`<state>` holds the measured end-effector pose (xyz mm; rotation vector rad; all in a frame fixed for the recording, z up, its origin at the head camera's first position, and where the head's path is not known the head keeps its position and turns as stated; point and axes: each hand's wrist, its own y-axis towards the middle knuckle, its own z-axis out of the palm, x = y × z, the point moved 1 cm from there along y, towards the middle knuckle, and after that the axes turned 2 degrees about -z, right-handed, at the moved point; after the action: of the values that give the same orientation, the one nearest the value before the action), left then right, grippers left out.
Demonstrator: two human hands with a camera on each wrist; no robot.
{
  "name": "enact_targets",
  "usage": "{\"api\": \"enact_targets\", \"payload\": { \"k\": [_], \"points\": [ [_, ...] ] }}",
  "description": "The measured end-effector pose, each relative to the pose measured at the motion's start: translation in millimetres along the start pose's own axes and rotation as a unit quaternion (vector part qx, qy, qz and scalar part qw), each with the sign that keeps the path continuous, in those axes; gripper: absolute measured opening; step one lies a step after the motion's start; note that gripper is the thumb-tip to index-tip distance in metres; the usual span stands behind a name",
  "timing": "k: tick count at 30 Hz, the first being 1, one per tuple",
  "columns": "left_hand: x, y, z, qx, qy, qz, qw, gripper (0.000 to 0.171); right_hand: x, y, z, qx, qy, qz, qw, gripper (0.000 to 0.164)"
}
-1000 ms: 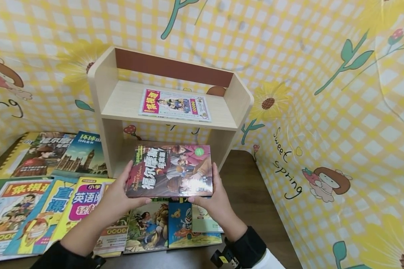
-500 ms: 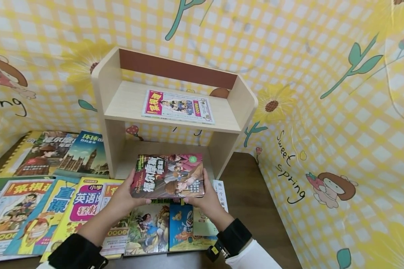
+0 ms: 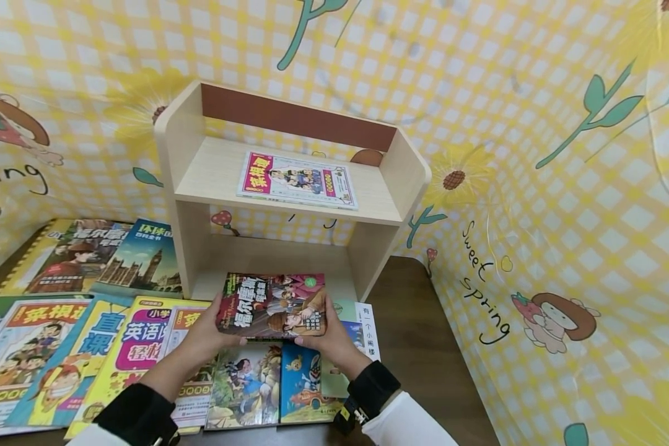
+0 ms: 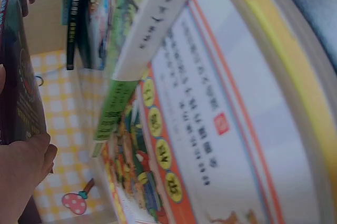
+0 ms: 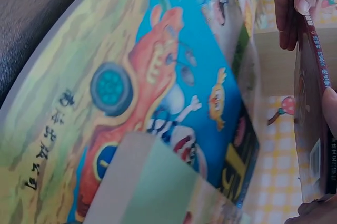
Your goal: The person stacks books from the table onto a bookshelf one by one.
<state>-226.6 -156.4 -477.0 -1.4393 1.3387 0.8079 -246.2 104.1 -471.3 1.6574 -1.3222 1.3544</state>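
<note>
Both hands hold a dark-red comic-style book [image 3: 273, 306], cover up, in front of the wooden shelf's lower compartment. My left hand [image 3: 203, 328] grips its left edge, thumb along the near side; my right hand [image 3: 333, 339] grips the right edge the same way. In the left wrist view the held book [image 4: 20, 81] stands at the left border, with fingers wrapped round it. The right wrist view shows its thin spine [image 5: 318, 58] and the far hand's thumb. Beneath it, other books lie on the table, including one with a girl and lion [image 3: 244, 384] and a blue one [image 3: 303, 378].
The two-tier wooden shelf [image 3: 197, 248] stands behind the hands, a pink-and-white book [image 3: 298, 179] flat on its upper board. Several books, among them a yellow one [image 3: 139, 334] and a Big Ben one [image 3: 142, 260], overlap at left. Bare dark wood table [image 3: 418, 347] shows at right. Checkered cloth hangs behind.
Both hands have drawn the book back and down from the shelf toward the near books. More of the lower compartment and the white-edged book at right now show.
</note>
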Motion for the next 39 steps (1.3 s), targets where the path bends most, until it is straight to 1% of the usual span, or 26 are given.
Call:
{"api": "enact_targets", "payload": {
  "k": [3, 6, 9, 11, 14, 17, 20, 21, 24, 25, 28, 31, 32, 34, 37, 39],
  "points": [
    [5.4, 6.6, 1.9, -0.003, 0.003, -0.004, 1.0, 0.123, -5, 6, 1, 0.002, -0.011, 0.015, 1.0, 0.11],
    [8.0, 11.7, 3.3, -0.002, 0.02, -0.017, 0.9997, 0.122, -9, 12, 1, 0.007, -0.02, 0.03, 0.999, 0.109],
    [8.9, 17.0, 4.4, 0.001, 0.025, -0.02, 0.9995, 0.12, -12, 18, 0, 0.011, -0.027, 0.042, 0.999, 0.107],
    [9.1, 20.6, 5.0, 0.003, 0.023, -0.016, 0.9996, 0.119, -14, 22, -1, 0.01, -0.032, 0.046, 0.998, 0.106],
    [10.2, 25.6, 5.0, 0.006, 0.031, -0.022, 0.9993, 0.117, -15, 27, -2, 0.012, -0.046, 0.047, 0.998, 0.105],
    [11.3, 30.3, 4.2, 0.01, 0.057, -0.037, 0.9976, 0.114, -14, 34, -3, 0.028, -0.039, 0.033, 0.998, 0.096],
    [11.8, 36.0, 3.5, 0.013, 0.075, -0.044, 0.9961, 0.109, -13, 40, -5, 0.039, -0.043, 0.017, 0.998, 0.078],
    [11.8, 37.9, 3.5, 0.014, 0.08, -0.045, 0.9957, 0.107, -12, 42, -5, 0.04, -0.047, 0.013, 0.998, 0.075],
    [11.2, 43.1, 4.0, 0.013, 0.087, -0.044, 0.9951, 0.104, -12, 47, -8, 0.035, -0.062, 0.029, 0.997, 0.081],
    [10.7, 44.7, 4.1, 0.013, 0.086, -0.038, 0.9955, 0.102, -12, 49, -8, 0.032, -0.065, 0.037, 0.997, 0.085],
    [8.6, 48.9, 3.9, 0.013, 0.072, -0.027, 0.997, 0.1, -13, 56, -8, 0.028, -0.066, 0.045, 0.996, 0.086],
    [6.4, 52.1, 1.7, 0.014, 0.067, -0.028, 0.9973, 0.1, -14, 62, -8, 0.022, -0.073, 0.051, 0.996, 0.085],
    [6.0, 53.2, 0.5, 0.014, 0.073, -0.033, 0.9967, 0.101, -14, 64, -7, 0.02, -0.08, 0.054, 0.995, 0.085],
    [5.6, 55.1, -1.8, 0.017, 0.088, -0.04, 0.9951, 0.103, -15, 67, -7, 0.012, -0.097, 0.073, 0.993, 0.095],
    [6.4, 58.2, -3.8, 0.02, 0.097, -0.041, 0.9943, 0.107, -15, 71, -6, 0.006, -0.11, 0.087, 0.99, 0.097],
    [7.9, 60.3, -3.3, 0.019, 0.092, -0.04, 0.9948, 0.106, -16, 73, -6, 0.002, -0.116, 0.095, 0.989, 0.098]
  ]
}}
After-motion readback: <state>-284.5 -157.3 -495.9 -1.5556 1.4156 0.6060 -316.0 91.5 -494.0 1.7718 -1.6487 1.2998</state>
